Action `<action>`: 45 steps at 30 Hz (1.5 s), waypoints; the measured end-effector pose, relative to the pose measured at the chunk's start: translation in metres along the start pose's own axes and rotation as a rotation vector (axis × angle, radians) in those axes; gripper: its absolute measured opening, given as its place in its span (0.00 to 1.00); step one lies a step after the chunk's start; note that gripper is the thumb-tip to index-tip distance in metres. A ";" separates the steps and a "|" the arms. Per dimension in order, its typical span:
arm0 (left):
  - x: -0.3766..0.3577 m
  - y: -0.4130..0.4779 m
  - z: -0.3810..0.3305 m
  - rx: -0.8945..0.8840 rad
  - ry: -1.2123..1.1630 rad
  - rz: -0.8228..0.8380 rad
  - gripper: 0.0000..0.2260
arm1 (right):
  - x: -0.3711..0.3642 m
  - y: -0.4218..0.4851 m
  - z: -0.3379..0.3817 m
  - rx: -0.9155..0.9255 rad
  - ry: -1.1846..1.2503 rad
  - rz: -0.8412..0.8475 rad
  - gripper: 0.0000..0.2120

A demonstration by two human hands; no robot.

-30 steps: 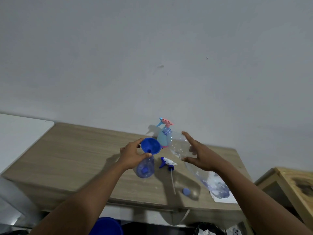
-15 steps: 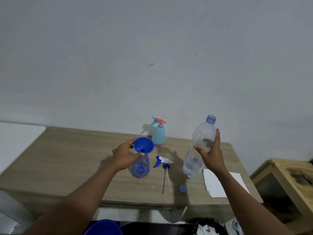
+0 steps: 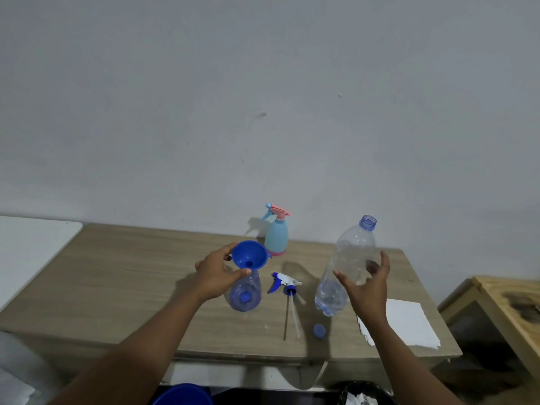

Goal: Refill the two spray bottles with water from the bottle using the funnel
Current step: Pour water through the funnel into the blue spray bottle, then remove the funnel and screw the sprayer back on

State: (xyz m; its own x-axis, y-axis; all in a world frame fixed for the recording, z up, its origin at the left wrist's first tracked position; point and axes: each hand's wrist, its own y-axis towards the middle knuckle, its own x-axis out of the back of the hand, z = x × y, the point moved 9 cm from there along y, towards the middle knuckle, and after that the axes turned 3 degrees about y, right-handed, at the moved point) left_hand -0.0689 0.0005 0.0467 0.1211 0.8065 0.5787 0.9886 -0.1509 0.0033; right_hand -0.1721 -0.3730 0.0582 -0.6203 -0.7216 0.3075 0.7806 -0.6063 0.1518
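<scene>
On table (image 3: 117, 287), bottle (image 3: 347, 267) now upright; R hand (image 3: 365, 285) loosened, L hand (image 3: 216, 273) grips funnel (image 3: 249, 255).

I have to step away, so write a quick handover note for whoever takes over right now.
Left hand holds the funnel in the clear spray bottle.
Right hand is open around the upright, uncapped water bottle, which stands on the table.
Sprayer head and cap lie between them.
Light blue spray bottle at the back is closed.
Left: fill it, refit sprayers.
</scene>
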 end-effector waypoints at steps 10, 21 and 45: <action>-0.003 0.000 -0.005 0.023 0.014 0.033 0.42 | -0.090 -0.055 0.020 0.110 -0.028 0.309 0.09; -0.001 0.000 -0.013 0.023 0.100 0.026 0.36 | -0.172 -0.037 0.056 -0.246 0.077 0.629 0.13; -0.040 0.000 0.032 0.117 0.119 0.042 0.23 | -0.128 -0.021 0.013 -0.375 0.287 0.373 0.09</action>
State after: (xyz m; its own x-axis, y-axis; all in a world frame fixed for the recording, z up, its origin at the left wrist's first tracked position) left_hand -0.0706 -0.0135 -0.0024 0.1579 0.7267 0.6685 0.9874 -0.1097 -0.1139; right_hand -0.1085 -0.2635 0.0282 -0.3460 -0.9382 0.0028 0.9017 -0.3334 -0.2753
